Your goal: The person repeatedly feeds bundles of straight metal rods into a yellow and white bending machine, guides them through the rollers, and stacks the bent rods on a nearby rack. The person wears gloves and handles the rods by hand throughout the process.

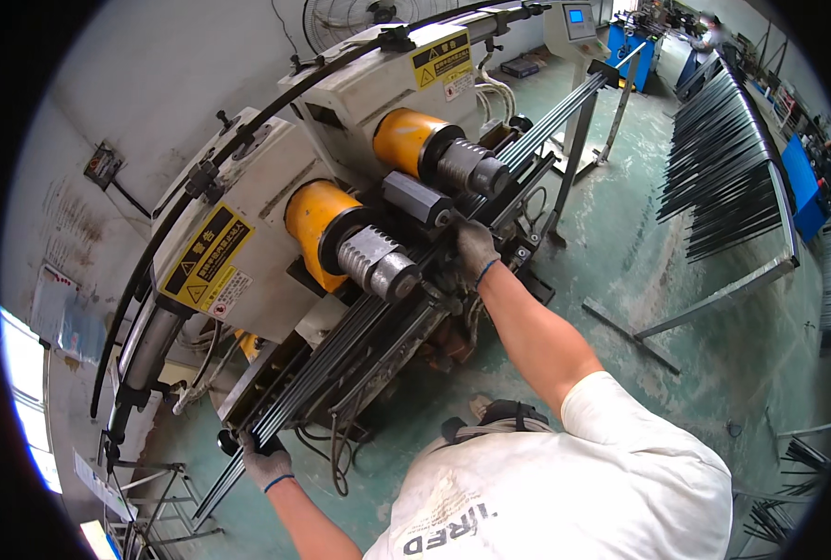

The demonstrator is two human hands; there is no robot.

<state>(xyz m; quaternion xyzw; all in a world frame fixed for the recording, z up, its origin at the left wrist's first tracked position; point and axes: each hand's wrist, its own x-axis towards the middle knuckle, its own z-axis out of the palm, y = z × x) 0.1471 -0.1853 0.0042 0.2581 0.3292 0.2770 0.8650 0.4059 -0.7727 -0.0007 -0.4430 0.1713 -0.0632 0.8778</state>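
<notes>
Several long, thin metal rods run lengthwise through a machine with two pressing heads. At their near left end, my left hand, in a grey work glove with a blue cuff, has its fingers closed round them. My right hand, gloved alike, reaches to the middle of the machine, beside the rods and close under a dark hexagonal block. Its fingers are curled, and what they grip is hidden. Two steel rams with ridged tops, the near ram and the far ram, jut from orange cylinders above the rods.
At right, a rack carries many dark rods hanging in a row. A control box with a lit screen stands beyond the machine. Hoses dangle below the bed. A wire-frame stand is at lower left. Another person is far back.
</notes>
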